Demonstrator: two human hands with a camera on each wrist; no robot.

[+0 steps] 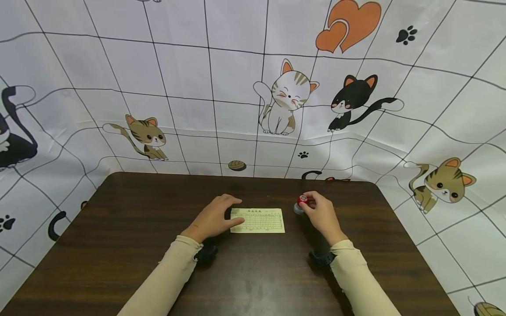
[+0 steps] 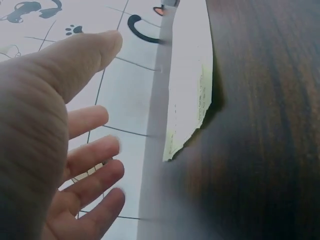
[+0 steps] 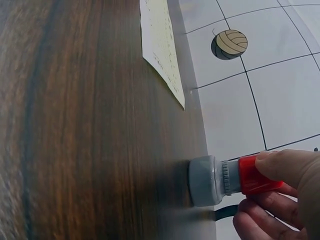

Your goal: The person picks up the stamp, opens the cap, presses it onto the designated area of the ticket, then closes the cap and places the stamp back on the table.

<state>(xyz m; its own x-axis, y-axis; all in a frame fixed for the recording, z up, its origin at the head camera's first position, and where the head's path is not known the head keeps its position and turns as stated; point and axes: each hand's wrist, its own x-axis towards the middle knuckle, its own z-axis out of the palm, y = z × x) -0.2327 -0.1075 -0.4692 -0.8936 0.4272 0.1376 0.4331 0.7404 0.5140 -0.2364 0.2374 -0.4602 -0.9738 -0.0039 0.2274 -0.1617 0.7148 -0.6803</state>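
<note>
A pale yellow printed form (image 1: 262,220) with a ruled grid lies flat on the dark wooden table. My left hand (image 1: 213,219) is at its left end, thumb overlapping the paper in the head view. In the left wrist view the fingers (image 2: 97,150) are spread and hold nothing; the form's ragged short edge (image 2: 187,140) shows beyond them. To the right of the paper, my right hand (image 1: 322,215) pinches the red top of a round stamp (image 3: 205,182) between thumb and fingers. Its wide grey base stands at the tabletop.
The brown table (image 1: 253,281) runs up to a white backdrop (image 1: 178,74) printed with cats and grid lines. Dark bands with small devices sit at both wrists, the left device (image 1: 206,253) low over the wood.
</note>
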